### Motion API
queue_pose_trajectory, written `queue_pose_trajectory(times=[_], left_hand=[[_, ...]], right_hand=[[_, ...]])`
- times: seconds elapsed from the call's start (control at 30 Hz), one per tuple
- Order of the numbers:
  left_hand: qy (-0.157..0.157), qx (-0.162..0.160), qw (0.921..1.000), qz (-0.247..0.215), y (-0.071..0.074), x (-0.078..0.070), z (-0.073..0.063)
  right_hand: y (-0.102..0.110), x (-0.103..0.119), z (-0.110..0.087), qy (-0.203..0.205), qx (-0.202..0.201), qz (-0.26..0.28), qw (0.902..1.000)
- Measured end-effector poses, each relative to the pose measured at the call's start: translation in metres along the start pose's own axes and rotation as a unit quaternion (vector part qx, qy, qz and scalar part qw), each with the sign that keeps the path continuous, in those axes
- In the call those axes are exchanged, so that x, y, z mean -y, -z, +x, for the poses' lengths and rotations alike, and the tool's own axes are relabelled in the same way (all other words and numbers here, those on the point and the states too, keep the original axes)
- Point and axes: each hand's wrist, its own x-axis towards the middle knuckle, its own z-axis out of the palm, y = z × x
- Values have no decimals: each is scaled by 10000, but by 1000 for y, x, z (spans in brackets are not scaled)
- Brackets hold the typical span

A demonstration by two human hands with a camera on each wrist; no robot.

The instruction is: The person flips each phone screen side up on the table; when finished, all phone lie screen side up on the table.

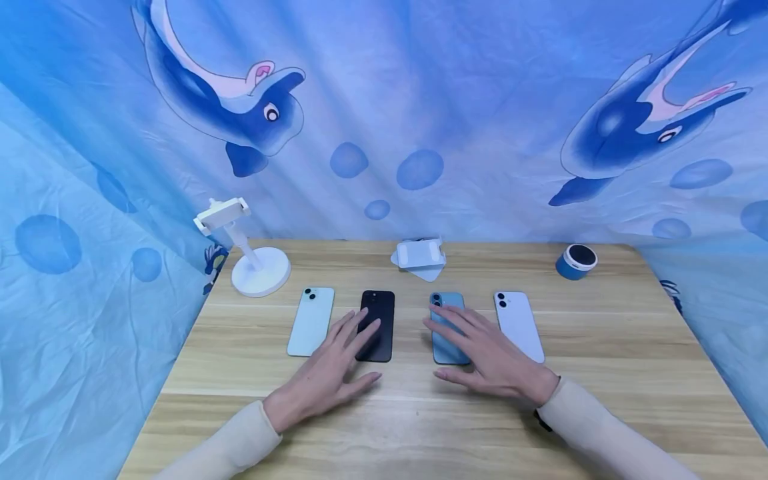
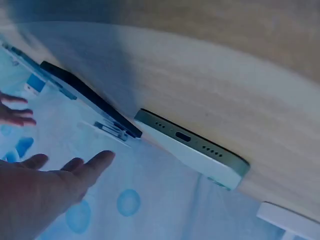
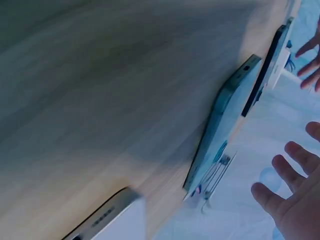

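- Left hand (image 1: pixel 327 373): lower centre-left of the head view, fingers spread apart, gripping nothing. Its fingertips overlap the black phone (image 1: pixel 386 341); the left wrist view shows a gap between hand and phones.
- Right hand (image 1: pixel 492 353): right of centre in the head view, fingers apart, gripping nothing. It covers part of the blue phone (image 1: pixel 447 353); the right wrist view shows the hand raised clear of the phones.
- Phones: four units in one row across the middle of the head view, each lying flat, back up, camera end toward the top of the frame. Order from left: pale green phone (image 1: pixel 311 321), black, blue, white phone (image 1: pixel 521 327). All are spaced apart.
- Wrist views: the pale green phone's port end faces the camera at centre in the left view; a corner of the white phone shows at the bottom of the right view.
- Support surface: wood-grain table (image 1: pixel 408 433), lower half of the head view.
- Rear items: white phone stand (image 1: pixel 261 272) at upper left of the table, white plastic piece (image 1: pixel 420 255) at top centre, blue cylinder (image 1: pixel 572 269) with dark top at upper right.
- Background: blue curtain (image 1: pixel 360 80) with dolphin prints.
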Motion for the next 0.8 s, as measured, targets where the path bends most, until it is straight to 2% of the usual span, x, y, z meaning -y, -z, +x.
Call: queue_pose_trajectory(times=[0.1, 0.2, 0.3, 0.43, 0.6, 0.73, 0.8], left_hand=[[390, -167, 9990, -149, 4, 2, -3], [884, -419, 9947, -324, 8, 4, -6], [1476, -652, 9855, -529, 14, 7, -8], [2226, -830, 9676, -854, 20, 15, -13], [2611, -798, 9536, -1267, 25, 26, -22], [2865, -756, 9432, -1502, 30, 33, -28], [3012, -713, 9395, -1468, 32, 37, -30]], right_hand=[[0, 4, 8, -91, 120, 344, 9993], [0, 9, 17, -260, 280, 616, 9974], [0, 13, 26, -419, 387, 890, 9944], [-2, 19, 41, -499, 445, 1198, 9905], [-5, 24, 56, -393, 375, 1739, 9833], [-6, 26, 70, -305, 376, 2355, 9707], [-6, 26, 78, -338, 436, 2622, 9634]])
